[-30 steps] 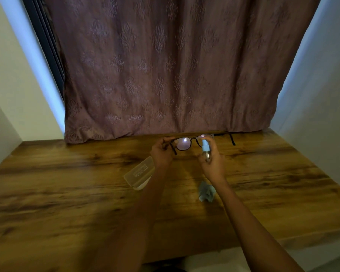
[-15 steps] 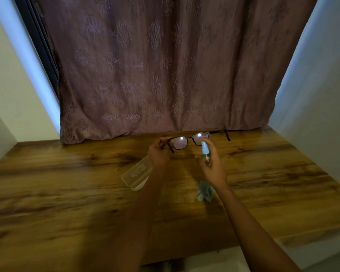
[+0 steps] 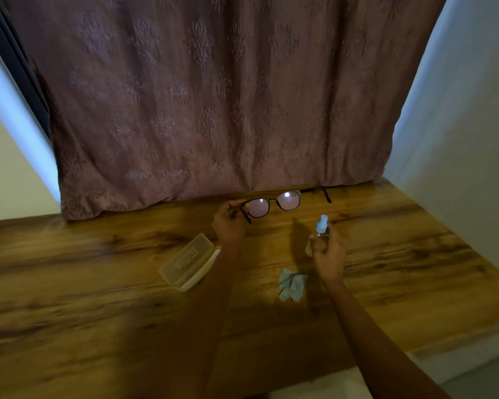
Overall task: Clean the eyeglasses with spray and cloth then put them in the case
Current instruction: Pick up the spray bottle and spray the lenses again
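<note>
Hands: left hand [image 3: 228, 223] pinched the dark-framed eyeglasses [image 3: 274, 204] by the left temple hinge and held them above the wooden counter [image 3: 98, 312], lenses facing the camera, near the hem of the mauve patterned curtain [image 3: 213, 96]. Right hand [image 3: 327, 254] gripped the small clear spray bottle with the blue nozzle [image 3: 321, 226]. Delta vs 0.5 s ago: bottle was up at the right lens, now lower and to the right, apart from the frame. Crumpled pale-blue cloth [image 3: 292, 287] and translucent cream plastic case [image 3: 189, 262] stayed put on the counter.
</note>
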